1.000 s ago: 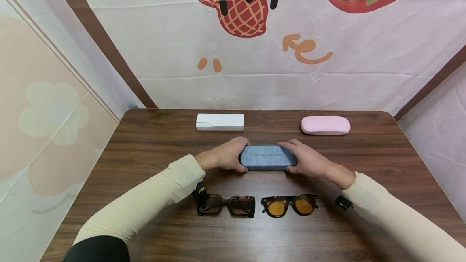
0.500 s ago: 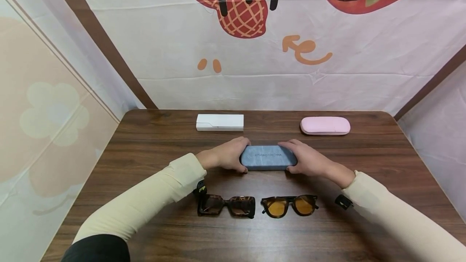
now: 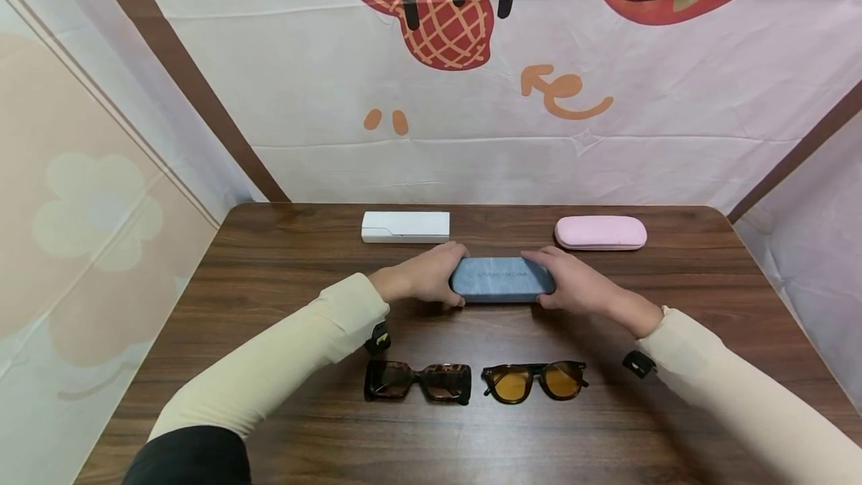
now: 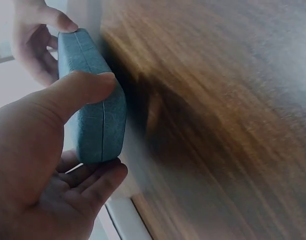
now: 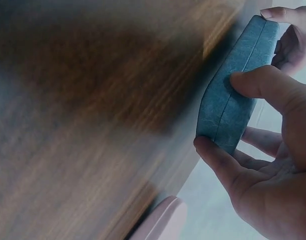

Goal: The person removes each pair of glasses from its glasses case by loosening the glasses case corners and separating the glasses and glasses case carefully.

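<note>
I've got left hand [image 3: 432, 275] and right hand [image 3: 575, 284] gripping the blue case [image 3: 502, 281] by its ends, amber sunglasses [image 3: 535, 382] in front, pink case [image 3: 601, 233] back right of it.

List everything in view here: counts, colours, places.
table: one, brown, below
long case: one, blue, centre
box: one, white, back left
rounded case: one, pink, back right
square sunglasses: one pair, brown, front left
round sunglasses: one pair, amber, right of those
cloth walls: three, pale, behind and beside
wrist cameras: two, black, at cuffs
sleeves: two, mostly cream, on arms
left hand: one, grip on long case, left end
right hand: one, grip on its right end
</note>
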Demonstrator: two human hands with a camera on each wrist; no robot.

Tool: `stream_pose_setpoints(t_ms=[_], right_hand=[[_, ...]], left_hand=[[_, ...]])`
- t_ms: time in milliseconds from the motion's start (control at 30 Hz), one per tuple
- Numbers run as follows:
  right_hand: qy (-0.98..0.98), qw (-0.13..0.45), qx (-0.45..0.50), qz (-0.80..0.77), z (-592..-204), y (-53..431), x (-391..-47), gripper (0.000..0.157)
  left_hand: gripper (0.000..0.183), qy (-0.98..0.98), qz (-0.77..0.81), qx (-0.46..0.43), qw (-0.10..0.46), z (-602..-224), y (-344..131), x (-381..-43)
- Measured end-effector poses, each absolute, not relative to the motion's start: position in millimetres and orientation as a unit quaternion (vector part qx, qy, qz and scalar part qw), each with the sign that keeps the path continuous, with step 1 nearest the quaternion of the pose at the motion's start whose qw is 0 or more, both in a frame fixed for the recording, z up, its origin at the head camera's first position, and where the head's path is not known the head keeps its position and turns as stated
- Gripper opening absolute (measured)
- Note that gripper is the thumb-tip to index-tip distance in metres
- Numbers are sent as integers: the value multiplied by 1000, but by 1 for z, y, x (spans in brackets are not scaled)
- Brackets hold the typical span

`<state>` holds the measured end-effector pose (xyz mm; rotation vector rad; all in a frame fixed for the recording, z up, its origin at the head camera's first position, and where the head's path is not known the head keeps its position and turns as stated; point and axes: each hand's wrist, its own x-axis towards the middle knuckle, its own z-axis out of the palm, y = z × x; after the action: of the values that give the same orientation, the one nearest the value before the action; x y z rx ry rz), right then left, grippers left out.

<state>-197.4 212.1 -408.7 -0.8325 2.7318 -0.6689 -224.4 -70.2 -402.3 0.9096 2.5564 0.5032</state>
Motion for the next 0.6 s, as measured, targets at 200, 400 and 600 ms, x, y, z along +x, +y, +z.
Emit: stream_pose_setpoints(t_ms=[200,400,600], right_hand=[[929,110,-272,-224,-404,214,-205,77],[935,116,-251,-224,-401,215,-211,77],[939,111,-242,-219,-400,216,-221,76]], left_hand=[[71,912,187,314,186,-401,-66,-232],[70,914,194,309,178,-398,-60,-239],[70,920,200,288,172,-396,-53,-246]])
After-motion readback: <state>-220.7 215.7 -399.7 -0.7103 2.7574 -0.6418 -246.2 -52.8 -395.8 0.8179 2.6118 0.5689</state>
